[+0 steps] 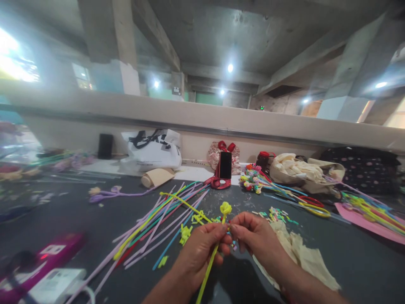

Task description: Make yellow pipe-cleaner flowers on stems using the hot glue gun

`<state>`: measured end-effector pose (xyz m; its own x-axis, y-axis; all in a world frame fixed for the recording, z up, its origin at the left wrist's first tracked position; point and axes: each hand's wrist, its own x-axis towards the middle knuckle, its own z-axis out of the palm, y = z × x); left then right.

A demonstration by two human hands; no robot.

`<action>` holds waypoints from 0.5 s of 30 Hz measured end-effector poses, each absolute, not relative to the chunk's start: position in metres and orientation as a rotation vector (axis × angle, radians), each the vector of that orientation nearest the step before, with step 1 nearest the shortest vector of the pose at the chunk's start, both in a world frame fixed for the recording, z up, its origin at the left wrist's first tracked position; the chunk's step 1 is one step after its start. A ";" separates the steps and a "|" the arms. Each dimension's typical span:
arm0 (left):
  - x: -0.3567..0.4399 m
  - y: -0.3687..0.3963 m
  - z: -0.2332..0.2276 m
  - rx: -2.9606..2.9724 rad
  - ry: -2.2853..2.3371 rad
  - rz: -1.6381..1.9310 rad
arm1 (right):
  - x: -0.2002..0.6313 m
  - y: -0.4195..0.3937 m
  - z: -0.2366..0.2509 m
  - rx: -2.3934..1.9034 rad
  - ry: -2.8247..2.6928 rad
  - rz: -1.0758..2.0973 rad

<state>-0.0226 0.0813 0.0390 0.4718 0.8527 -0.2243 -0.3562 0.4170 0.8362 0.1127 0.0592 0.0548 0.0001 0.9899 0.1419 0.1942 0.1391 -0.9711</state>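
My left hand [207, 245] is closed around a yellow-green chenille-stem flower [225, 207]. The flower's bunched head stands up above my fingertips, and its long stem slants down toward me. Close beside it, my right hand [256, 234] has thumb and forefinger pinched together just under the head; whatever lies between these fingertips is too small to make out. Left of my hands are a yellow-green looped piece [186, 234] and short yellow-green cut bits [163, 261]. Another yellow-green stem [186, 204] runs up and left behind my left hand.
Coloured chenille stems [148, 232] spread across the dark table at left. A phone [225, 165] stands upright at the back. Scissors [314, 209], finished flowers [253, 179], a cream cloth [303, 257] and small cut pieces [278, 214] lie right. A white power adapter [57, 287] sits front left.
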 end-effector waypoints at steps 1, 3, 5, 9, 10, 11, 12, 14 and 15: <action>-0.023 0.081 0.039 0.823 0.712 0.844 | 0.113 0.059 0.054 -1.246 -1.420 0.957; -0.023 0.080 0.039 0.856 0.694 0.844 | 0.113 0.058 0.052 -1.240 -1.449 0.883; -0.024 0.080 0.038 0.881 0.684 0.851 | 0.113 0.058 0.050 -1.232 -1.455 0.862; -0.023 0.080 0.039 0.910 0.689 0.854 | 0.113 0.056 0.052 -1.238 -1.400 0.974; -0.023 0.080 0.039 0.918 0.690 0.851 | 0.113 0.055 0.053 -1.236 -1.385 1.015; -0.023 0.080 0.039 0.928 0.688 0.847 | 0.114 0.054 0.053 -1.227 -1.370 1.062; -0.023 0.080 0.040 0.936 0.685 0.844 | 0.114 0.054 0.054 -1.208 -1.350 1.117; -0.023 0.080 0.040 0.954 0.679 0.839 | 0.116 0.053 0.054 -1.142 -1.282 1.258; -0.024 0.080 0.041 0.961 0.675 0.834 | 0.117 0.054 0.054 -1.107 -1.244 1.328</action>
